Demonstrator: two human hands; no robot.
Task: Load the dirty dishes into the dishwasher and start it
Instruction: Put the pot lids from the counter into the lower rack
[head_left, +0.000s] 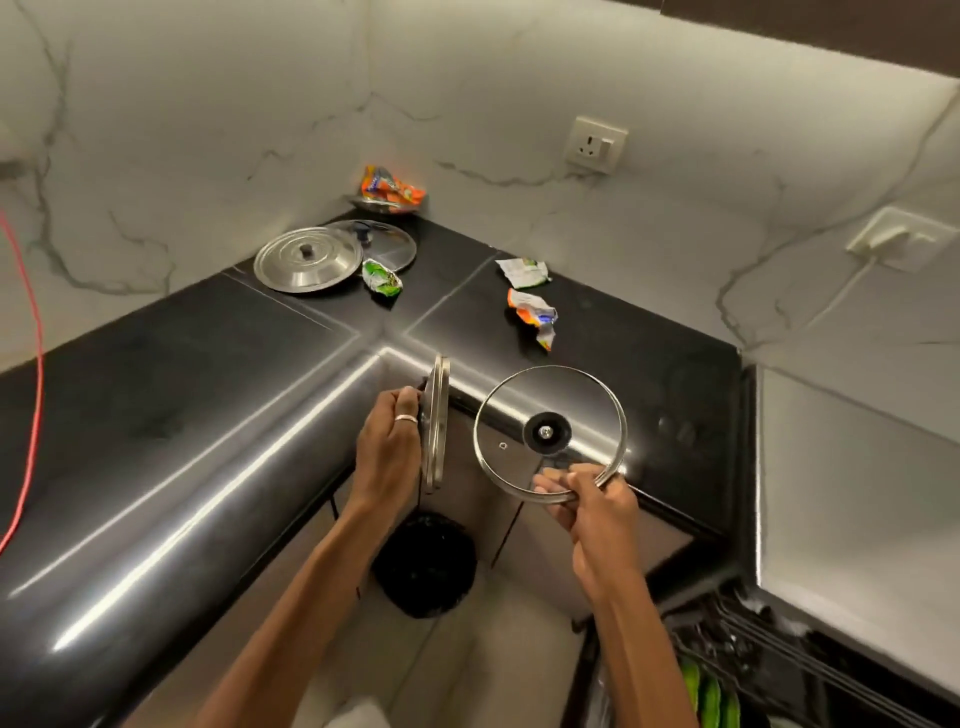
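My left hand (388, 451) grips a steel-rimmed lid (435, 423) by its knob, held upright and edge-on above the counter's front edge. My right hand (587, 499) pinches the lower rim of a glass lid (498, 415) with a black knob, its underside facing me. Two more lids lie flat in the far corner of the black counter (182, 415): a steel lid (307, 258) and a glass lid (387, 241) partly under it. The open dishwasher rack (769, 660) shows at the bottom right, with green items (709, 693) standing in it.
Crumpled snack wrappers (532, 314) lie on the counter, one wrapper (382, 277) beside the steel lid. A steel plate holding wrappers (389, 195) sits in the corner. A red cable (36, 364) runs down the left. A black bin bag (426, 564) sits on the floor below. Wall sockets (595, 143) are behind.
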